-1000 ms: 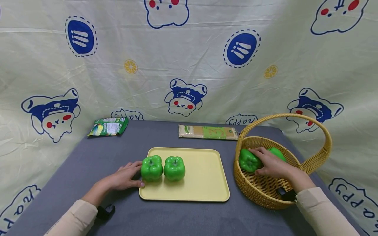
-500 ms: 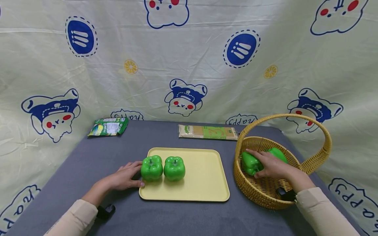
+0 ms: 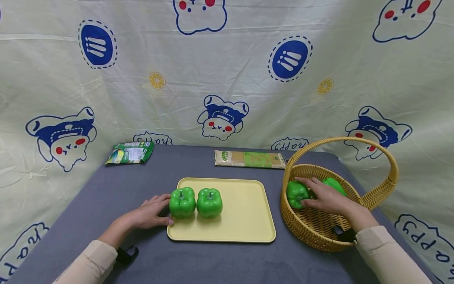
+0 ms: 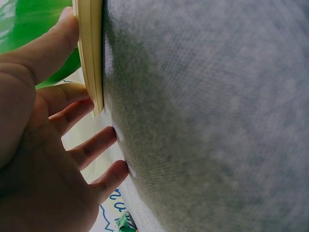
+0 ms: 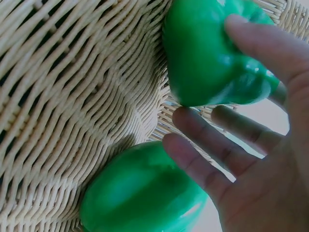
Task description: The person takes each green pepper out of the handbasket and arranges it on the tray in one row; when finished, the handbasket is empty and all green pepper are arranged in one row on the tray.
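My left hand (image 3: 152,213) rests at the left edge of a pale yellow tray (image 3: 244,213), fingers fairly straight. In the left wrist view its thumb (image 4: 53,46) touches the rim and other fingertips meet the grey cloth. Two green bell peppers, a left one (image 3: 182,202) and a right one (image 3: 209,202), stand side by side on the tray. My right hand (image 3: 328,197) reaches into a wicker basket (image 3: 319,242) and holds a green bell pepper (image 5: 212,58) between thumb and forefinger, the forefinger mostly hidden. Another green bell pepper (image 5: 145,193) lies beneath the loose fingers.
The basket's tall handle (image 3: 391,169) arches over the right arm. At the table's back lie a green snack packet (image 3: 131,152) and a long noodle packet (image 3: 250,159). A printed curtain (image 3: 227,71) hangs behind the grey table (image 3: 227,264).
Inside the basket, the pepper at my right hand has turned and shifted, first rightward, then back left. My right hand has moved only slightly. The left hand and tray have stayed still.
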Action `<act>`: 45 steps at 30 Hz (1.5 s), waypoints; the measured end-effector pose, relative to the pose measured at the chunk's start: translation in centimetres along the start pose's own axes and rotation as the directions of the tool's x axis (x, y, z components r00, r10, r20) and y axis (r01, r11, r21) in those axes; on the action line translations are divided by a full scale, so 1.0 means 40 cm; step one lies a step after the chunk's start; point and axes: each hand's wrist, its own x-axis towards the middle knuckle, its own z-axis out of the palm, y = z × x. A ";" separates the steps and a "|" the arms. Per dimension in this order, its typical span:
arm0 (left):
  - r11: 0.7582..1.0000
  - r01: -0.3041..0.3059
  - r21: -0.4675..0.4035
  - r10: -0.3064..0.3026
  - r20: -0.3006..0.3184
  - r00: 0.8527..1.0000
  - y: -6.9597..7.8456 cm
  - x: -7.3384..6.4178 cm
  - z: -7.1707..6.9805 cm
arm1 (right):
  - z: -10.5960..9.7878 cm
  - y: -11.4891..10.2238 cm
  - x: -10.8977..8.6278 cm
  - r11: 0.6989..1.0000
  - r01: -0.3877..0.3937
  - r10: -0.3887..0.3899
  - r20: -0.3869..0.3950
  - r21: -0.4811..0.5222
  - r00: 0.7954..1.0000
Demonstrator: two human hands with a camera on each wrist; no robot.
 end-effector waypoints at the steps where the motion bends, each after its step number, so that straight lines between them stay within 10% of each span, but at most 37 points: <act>1: 1.000 -0.001 0.000 0.001 -0.001 1.000 -0.001 0.000 0.000 | 0.000 -0.001 0.000 1.000 0.005 -0.005 -0.005 0.002 1.000; 19: 1.000 0.005 -0.009 -0.005 -0.002 1.000 -0.001 -0.002 0.000 | 0.008 -0.002 0.003 0.998 -0.040 0.037 0.058 0.042 0.998; 45: 0.999 0.028 -0.019 -0.028 0.013 1.000 0.001 0.000 0.000 | 0.001 -0.003 0.004 0.998 -0.018 0.023 -0.086 0.059 0.996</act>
